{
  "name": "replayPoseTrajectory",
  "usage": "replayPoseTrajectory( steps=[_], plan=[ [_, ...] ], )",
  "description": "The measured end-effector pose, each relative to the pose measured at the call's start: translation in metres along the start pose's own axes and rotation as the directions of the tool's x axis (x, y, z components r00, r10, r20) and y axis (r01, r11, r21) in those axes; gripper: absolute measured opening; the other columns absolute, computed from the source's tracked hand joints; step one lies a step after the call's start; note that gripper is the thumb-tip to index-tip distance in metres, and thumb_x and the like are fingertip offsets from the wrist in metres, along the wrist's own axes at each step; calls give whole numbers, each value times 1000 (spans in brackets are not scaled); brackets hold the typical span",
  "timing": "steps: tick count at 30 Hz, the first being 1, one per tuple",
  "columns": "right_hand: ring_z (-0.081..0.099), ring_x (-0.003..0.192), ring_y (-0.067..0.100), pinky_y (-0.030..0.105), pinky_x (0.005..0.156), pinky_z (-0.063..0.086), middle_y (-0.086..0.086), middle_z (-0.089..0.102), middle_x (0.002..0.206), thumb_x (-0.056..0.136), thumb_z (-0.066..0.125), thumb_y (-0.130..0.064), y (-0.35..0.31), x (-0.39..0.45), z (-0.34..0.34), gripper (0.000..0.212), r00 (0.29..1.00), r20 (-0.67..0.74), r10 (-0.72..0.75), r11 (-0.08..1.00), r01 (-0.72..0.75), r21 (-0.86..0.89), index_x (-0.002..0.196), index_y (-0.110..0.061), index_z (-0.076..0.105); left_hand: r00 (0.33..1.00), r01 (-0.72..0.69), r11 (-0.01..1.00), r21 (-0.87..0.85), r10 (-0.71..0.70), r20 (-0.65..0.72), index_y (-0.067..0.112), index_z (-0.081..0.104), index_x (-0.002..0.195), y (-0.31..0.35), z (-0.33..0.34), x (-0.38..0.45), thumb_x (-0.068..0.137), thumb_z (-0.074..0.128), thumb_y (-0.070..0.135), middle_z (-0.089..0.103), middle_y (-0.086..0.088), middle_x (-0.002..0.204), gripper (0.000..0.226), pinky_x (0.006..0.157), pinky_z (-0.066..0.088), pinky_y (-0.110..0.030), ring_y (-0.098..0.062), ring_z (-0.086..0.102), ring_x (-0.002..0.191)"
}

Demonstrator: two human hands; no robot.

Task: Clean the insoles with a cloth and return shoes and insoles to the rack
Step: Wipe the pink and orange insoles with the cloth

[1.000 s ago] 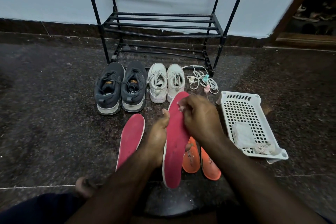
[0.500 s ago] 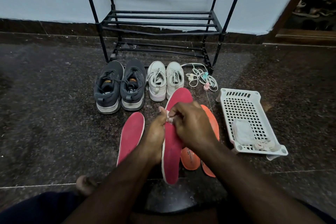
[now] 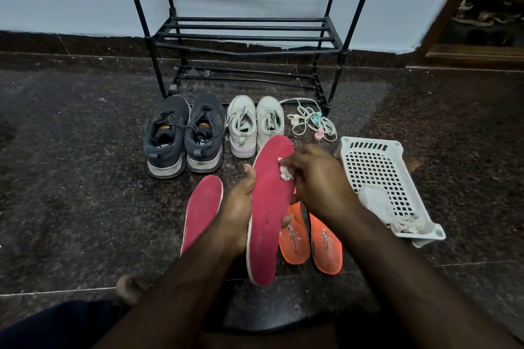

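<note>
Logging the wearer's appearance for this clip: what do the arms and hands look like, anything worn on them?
Both forearms are bare: no sleeves, gloves, watch or bands in view. The left hand and right hand show no rings, and the fingers are uncovered. Dark clothing shows only at the bottom edge of the frame.

Bare forearms, dark navy trousers (image 3: 56, 326)

left orange insole (image 3: 295, 238): white lengthwise print, letters not legible | right orange insole (image 3: 326, 244): same white print, not legible | dark sneakers (image 3: 183, 136): orange tongue patches, 11 o'clock, too small to read
</note>
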State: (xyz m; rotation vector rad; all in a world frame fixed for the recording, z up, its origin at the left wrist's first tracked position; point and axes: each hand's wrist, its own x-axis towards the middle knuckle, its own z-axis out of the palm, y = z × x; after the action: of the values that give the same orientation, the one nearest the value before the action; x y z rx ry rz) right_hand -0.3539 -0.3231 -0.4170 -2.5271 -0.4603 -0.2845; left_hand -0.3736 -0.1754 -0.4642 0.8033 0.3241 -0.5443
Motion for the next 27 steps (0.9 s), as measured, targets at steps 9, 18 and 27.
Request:
replayPoseTrajectory(
  steps=[9, 18, 27],
  plan=[
    [60, 74, 21, 40, 65, 51, -1, 65, 77, 71, 62, -5, -8, -6, 14, 16, 997, -19, -80, 997, 81, 19, 80, -16, 68, 1000, 9, 997, -81, -10, -4, 9, 77, 100, -3, -3, 6, 92, 37, 69, 66, -19, 103, 73, 68, 56, -43, -33, 63, 84],
    [59, 70, 13, 36, 64, 51, -5, 65, 77, 76, 66, 0, -15, -13, 18, 19, 997, -35, -67, 995, 69, 66, 81, -18, 65, 999, 4, 998, -66, -7, -40, 11, 69, 90, -2, -1, 5, 99, 31, 64, 69, -11, 84, 67, 72, 56, -39, -25, 67, 76],
    [67, 81, 9, 27, 77, 54, -11, 63, 99, 88, 67, -12, 3, 2, -6, 23, 977, -36, 211, 870, -171, 462, 101, -30, 74, 999, 6, 999, 44, -4, -48, 8, 63, 124, 5, -2, 0, 96, 20, 72, 73, -17, 110, 81, 72, 60, -43, -28, 72, 91]
  ],
)
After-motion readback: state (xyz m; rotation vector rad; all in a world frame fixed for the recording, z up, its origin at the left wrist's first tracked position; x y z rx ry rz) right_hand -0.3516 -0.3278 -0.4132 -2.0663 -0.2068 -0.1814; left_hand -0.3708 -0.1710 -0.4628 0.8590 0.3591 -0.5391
